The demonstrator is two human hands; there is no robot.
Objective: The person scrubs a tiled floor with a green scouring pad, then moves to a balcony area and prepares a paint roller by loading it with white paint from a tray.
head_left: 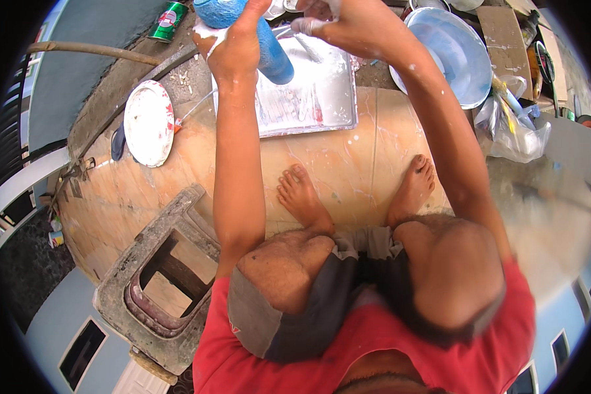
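Observation:
My left hand [233, 49], smeared with white paint, is wrapped round a blue cylinder-shaped thing [275, 62]. Its rounded upper part reaches the top edge, and my fingers hide its middle. Close by on the right, my right hand [331, 25] also has white paint on it. Its thumb and fingers are apart with nothing visible between them; the top edge crops part of it. Beneath both hands lies a paint tray [338, 117] coated with white paint. A whitish, roller-like piece [314, 47] rests in the tray's far part.
A paint-stained white lid [149, 125] and a green can [168, 21] are on the left. To the right stand a pale blue basin [477, 65] and a plastic bag [515, 128]. A worn stool [121, 276] is by my left side. My bare feet rest on the tiles.

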